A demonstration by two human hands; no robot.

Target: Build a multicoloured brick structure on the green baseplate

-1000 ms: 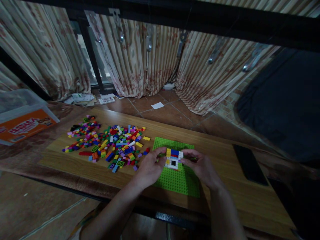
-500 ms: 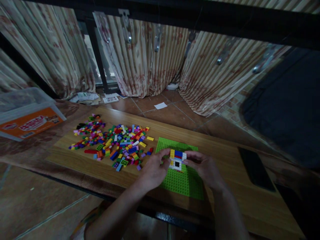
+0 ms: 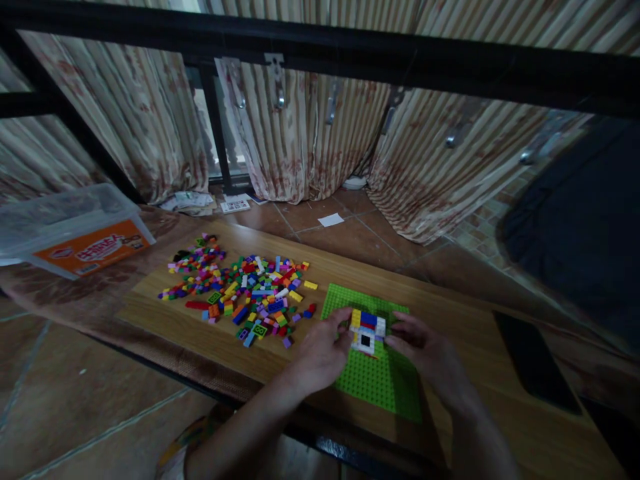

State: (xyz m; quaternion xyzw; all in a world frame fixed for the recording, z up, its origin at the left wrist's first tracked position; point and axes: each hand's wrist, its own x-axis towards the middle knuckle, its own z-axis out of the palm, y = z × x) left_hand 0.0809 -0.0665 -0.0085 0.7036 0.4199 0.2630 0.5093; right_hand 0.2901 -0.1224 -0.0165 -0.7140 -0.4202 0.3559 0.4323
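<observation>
A small build of toy bricks, with yellow, blue, red and white parts and a black square inside a white frame, is over the green studded baseplate. At its left edge, my left hand grips it between thumb and fingers. My right hand is just off the right side, its thumb and fingers apart and nothing visible between them. Whether the build rests on the plate I cannot tell. Left of the plate lies a spread of loose coloured bricks.
The wooden board carries all of this. A dark flat slab, perhaps a phone or tablet, lies at the right. A clear plastic box with an orange label stands at the far left. Striped curtains hang behind a dark bar.
The camera view has shifted, so everything sits further right and slightly lower. My right hand's fingers, earlier at the build's right edge, have come away from it. My left hand keeps its hold.
</observation>
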